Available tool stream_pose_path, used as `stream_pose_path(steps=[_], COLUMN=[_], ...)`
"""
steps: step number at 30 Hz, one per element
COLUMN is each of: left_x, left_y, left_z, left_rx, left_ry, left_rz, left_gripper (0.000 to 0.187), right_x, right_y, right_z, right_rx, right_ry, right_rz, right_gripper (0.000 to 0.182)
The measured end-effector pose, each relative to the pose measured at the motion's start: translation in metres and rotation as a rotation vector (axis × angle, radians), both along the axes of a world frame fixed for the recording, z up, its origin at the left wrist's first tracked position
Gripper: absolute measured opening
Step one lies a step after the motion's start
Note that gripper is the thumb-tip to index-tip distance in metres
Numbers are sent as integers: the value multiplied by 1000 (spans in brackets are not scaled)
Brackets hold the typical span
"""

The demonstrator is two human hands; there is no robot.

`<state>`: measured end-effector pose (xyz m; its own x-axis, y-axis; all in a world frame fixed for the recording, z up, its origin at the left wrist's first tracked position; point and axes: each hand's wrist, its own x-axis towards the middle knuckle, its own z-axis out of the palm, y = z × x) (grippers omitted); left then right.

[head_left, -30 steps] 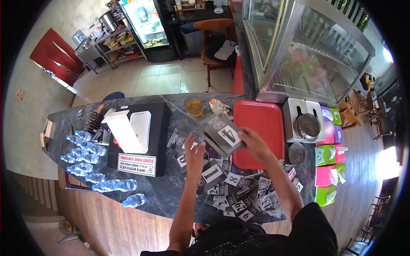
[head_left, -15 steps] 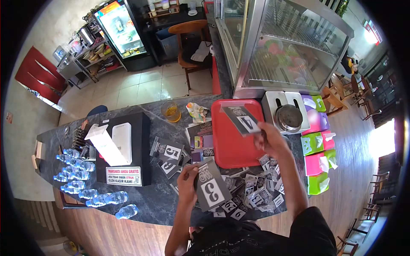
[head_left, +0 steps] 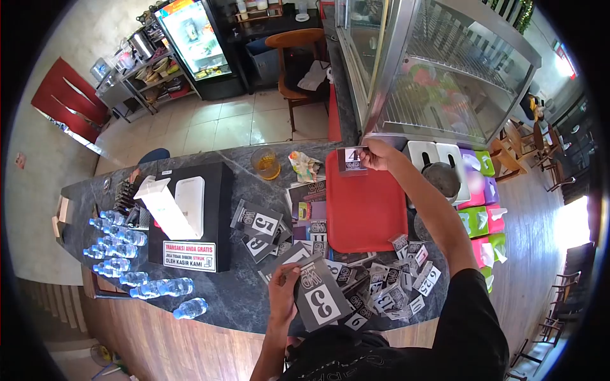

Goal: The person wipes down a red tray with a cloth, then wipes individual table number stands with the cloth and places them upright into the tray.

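Note:
My right hand point(head_left: 376, 155) pinches a dark card numbered 4 point(head_left: 352, 160) at the top left part of the red tray point(head_left: 367, 216). Close to my body, my left hand point(head_left: 283, 293) holds a larger dark card with a 3 point(head_left: 323, 301). A card with a 5 point(head_left: 262, 221) lies on the counter to the left, overlapping others. Below the tray, a loose heap of small number cards point(head_left: 387, 289) is spread out, among them 13, 6 and 25.
A black box with a sign point(head_left: 189, 256) and several water bottles point(head_left: 149, 289) stand at left. Behind the tray are a glass point(head_left: 265, 166) and a crumpled wrapper point(head_left: 305, 166). A glass display case point(head_left: 445, 82) and colourful tissue boxes point(head_left: 481, 219) are at right.
My right hand has moved up and left with the 4 card, bringing it to the tray's top left. My left hand still holds the 3 card. The view has shifted slightly.

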<state>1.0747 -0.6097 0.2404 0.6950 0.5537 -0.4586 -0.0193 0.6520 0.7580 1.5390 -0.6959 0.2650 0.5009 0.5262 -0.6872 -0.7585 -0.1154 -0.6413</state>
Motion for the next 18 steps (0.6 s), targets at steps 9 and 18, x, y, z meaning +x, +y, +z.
stream_pose_path(steps=[9, 18], left_x=[8, 32], left_y=[-6, -3], left_z=[8, 9], left_rx=[4, -68], left_ry=[-17, 109], left_rz=[-49, -36], left_gripper=[17, 18], right_x=[15, -220], right_y=[-2, -84], right_z=[-13, 65], right_rx=[67, -36], right_ry=[156, -1269], right_rz=[-22, 1036], right_gripper=[22, 63])
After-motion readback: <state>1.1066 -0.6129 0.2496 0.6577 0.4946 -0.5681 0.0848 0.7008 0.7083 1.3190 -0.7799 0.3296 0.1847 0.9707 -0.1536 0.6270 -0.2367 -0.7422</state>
